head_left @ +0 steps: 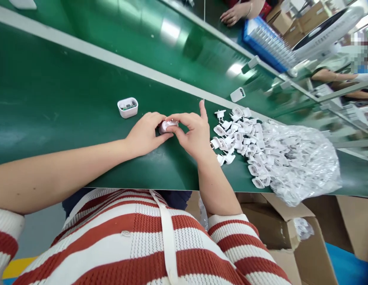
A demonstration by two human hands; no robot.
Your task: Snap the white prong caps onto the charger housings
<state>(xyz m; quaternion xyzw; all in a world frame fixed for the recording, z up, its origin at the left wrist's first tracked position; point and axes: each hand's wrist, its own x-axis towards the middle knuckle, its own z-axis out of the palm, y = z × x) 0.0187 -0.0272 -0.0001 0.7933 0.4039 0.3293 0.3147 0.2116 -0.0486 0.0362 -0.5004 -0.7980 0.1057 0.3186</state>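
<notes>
Between my hands, just above the green work surface point(67, 114), is a small white plastic piece point(168, 126). My left hand point(145, 133) grips its left side with thumb and fingers. The thumb and index finger of my right hand point(193, 132) pinch its right end, while another finger points up. Left of my hands stands an open white housing point(128, 108) with a green circuit board inside. Many loose white plug parts point(239, 134) lie in a pile right of my right hand, spilling from a clear plastic bag point(308, 158).
Beyond a pale strip point(112, 59) runs a shiny green belt point(136, 27). A white housing point(237, 94) lies near the strip. Across it are a blue tray point(265, 43) and another person's hand point(235, 15). Cardboard boxes point(311, 245) stand below the table edge.
</notes>
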